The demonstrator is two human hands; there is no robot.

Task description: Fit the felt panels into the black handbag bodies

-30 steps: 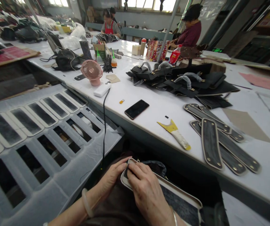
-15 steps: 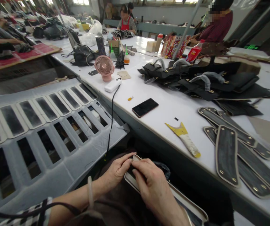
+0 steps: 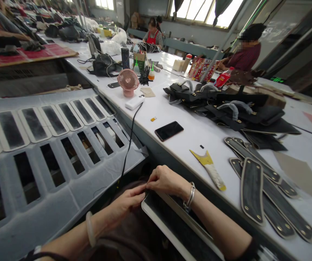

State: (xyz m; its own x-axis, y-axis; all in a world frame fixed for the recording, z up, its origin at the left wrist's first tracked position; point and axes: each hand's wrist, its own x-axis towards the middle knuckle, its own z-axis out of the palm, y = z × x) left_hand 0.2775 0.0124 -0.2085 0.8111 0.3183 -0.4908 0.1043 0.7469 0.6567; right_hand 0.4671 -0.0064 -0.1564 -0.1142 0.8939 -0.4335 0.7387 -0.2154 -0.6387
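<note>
The single head-worn view looks forward and down from above the left hand (image 3: 132,197) and right hand (image 3: 168,181), which lie close in the foreground at six o'clock. It takes in the white table (image 3: 195,128) slanting from four o'clock to ten, the grey slotted panel (image 3: 71,195) toward nine, and, far off, window panes (image 3: 196,10) at one.

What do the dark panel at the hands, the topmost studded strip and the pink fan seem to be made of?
Dark panel: perhaps leather or imitation leather, judging by its dull face and pale edging.
Studded strip: probably similar, its surface dull and streaky; its studs shine golden, suggesting metal.
Pink fan: probably moulded plastic with a satin finish, from its even colour and slatted grille.
</note>
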